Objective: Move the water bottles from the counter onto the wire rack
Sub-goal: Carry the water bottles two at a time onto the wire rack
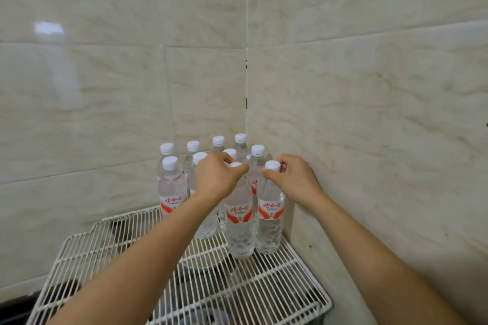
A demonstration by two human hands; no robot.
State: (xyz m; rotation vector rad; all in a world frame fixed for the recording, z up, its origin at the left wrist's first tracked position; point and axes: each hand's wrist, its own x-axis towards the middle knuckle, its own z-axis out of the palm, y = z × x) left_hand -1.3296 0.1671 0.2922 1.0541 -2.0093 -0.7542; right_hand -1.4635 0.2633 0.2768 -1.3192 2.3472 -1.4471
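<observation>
Several clear water bottles with white caps and red labels stand upright on a white wire rack (111,248) in the wall corner. My left hand (216,179) grips the cap and neck of the front middle bottle (240,224). My right hand (293,179) pinches the cap of the front right bottle (270,221), which stands close to the right wall. Both of these bottles rest on the rack wires. Another front bottle (171,187) stands free at the left, with more bottles (219,144) behind, partly hidden by my left hand.
Tiled walls meet in a corner (246,87) right behind the bottles and close along the right side. Under the rack, dark stove parts (200,293) show through the wires. The near and left parts of the rack hold no bottles.
</observation>
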